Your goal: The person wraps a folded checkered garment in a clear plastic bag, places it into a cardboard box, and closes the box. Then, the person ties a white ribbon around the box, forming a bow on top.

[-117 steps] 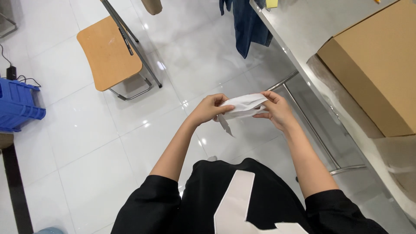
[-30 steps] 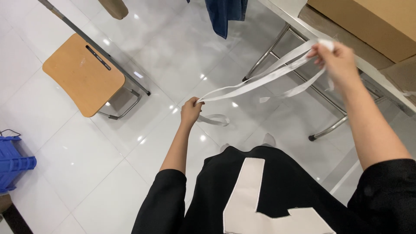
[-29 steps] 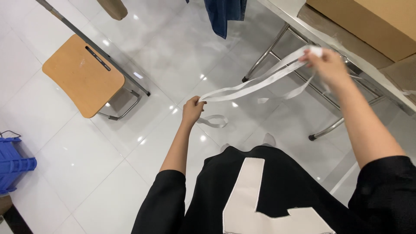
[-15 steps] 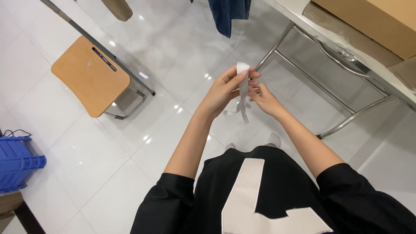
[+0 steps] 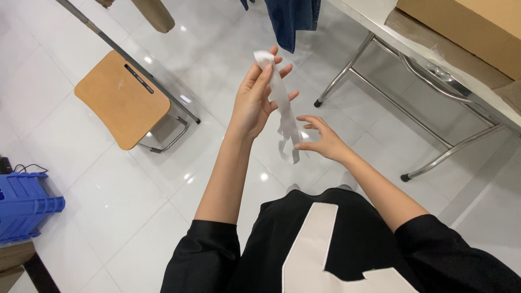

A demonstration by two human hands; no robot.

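My left hand is raised in front of me and pinches the top of a folded white strip of cloth, which hangs down from the fingers. My right hand is lower and to the right, fingers spread, right beside the dangling lower ends of the strip; I cannot tell whether it touches them. I wear a black top with a white panel.
A wooden chair seat on a metal frame stands at the left. A metal-legged table with a cardboard box runs along the right. Blue crates sit at the far left. Dark blue jeans hang at the top.
The strip was stretched wide between both hands, then the hands met and doubled it. Now my left hand holds it up alone and my right hand has dropped to the hanging ends.
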